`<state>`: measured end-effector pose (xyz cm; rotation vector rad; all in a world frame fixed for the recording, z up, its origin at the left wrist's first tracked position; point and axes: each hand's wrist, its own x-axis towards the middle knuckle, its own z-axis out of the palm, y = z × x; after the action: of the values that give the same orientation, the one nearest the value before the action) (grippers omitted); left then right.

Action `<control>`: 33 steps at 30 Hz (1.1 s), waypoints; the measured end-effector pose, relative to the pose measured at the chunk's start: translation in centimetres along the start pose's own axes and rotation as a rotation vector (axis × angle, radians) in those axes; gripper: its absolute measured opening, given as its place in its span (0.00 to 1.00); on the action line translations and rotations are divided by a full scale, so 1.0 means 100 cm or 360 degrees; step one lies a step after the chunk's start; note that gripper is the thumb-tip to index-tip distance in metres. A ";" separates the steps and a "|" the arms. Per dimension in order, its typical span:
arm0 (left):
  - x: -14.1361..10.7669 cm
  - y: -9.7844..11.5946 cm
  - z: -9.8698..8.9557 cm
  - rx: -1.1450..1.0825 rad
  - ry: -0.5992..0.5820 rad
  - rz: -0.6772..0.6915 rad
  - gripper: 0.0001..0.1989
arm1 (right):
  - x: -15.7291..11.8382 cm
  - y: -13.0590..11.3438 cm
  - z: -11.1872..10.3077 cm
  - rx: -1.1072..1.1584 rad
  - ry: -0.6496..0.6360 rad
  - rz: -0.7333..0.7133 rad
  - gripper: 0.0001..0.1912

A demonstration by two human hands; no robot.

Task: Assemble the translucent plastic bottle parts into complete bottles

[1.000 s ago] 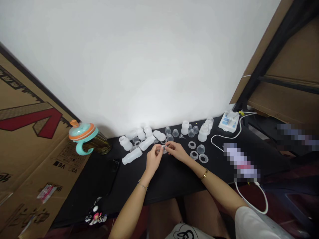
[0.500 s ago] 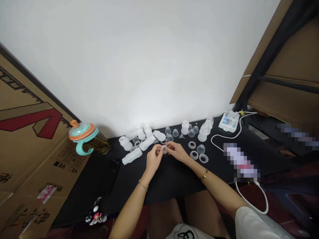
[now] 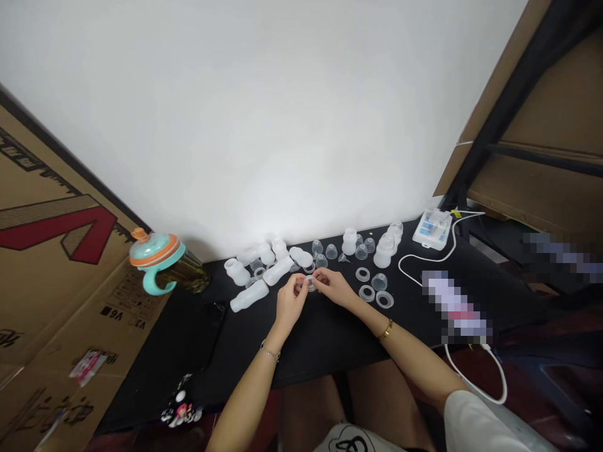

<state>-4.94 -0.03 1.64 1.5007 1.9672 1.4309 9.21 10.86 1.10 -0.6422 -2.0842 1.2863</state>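
Observation:
Between my hands is a translucent screw ring, partly covered by fingers. My left hand pinches its left side, and my right hand grips the right side, fingers curled. Left of them on the black table lie white baby bottles, several on their sides. Behind my hands stand clear dome caps and a small funnel-shaped piece. To the right of my right hand rest loose rings with a dome cap among them. A white bottle stands upright at the back.
A teal-lidded jug with a handle stands at the left by a cardboard box. At the right are a white power strip, a white cable and a blurred-out object. A beaded charm lies near the front-left edge.
My hands and the ring stay in almost the same place. Only slight finger movement shows.

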 end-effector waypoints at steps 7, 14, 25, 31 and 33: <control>0.000 0.001 0.000 -0.0019 0.0003 -0.0013 0.14 | 0.000 -0.002 0.000 -0.0009 -0.0003 -0.0005 0.10; 0.000 0.002 0.000 -0.0010 -0.0009 0.0006 0.14 | 0.000 -0.003 0.000 -0.0045 0.0001 0.0001 0.10; 0.000 -0.001 0.001 0.0001 -0.0022 0.0004 0.12 | 0.001 0.000 0.001 -0.0020 0.0019 0.0001 0.09; 0.000 0.000 0.001 0.0012 -0.0041 -0.0001 0.12 | 0.001 0.000 0.000 -0.0019 0.0035 0.0001 0.08; 0.001 0.001 0.001 0.0000 -0.0049 0.0003 0.13 | 0.001 0.000 0.000 -0.0026 0.0039 0.0004 0.08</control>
<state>-4.85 0.06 1.71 1.5159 1.9480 1.4001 9.10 10.93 1.15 -0.6651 -2.0766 1.2579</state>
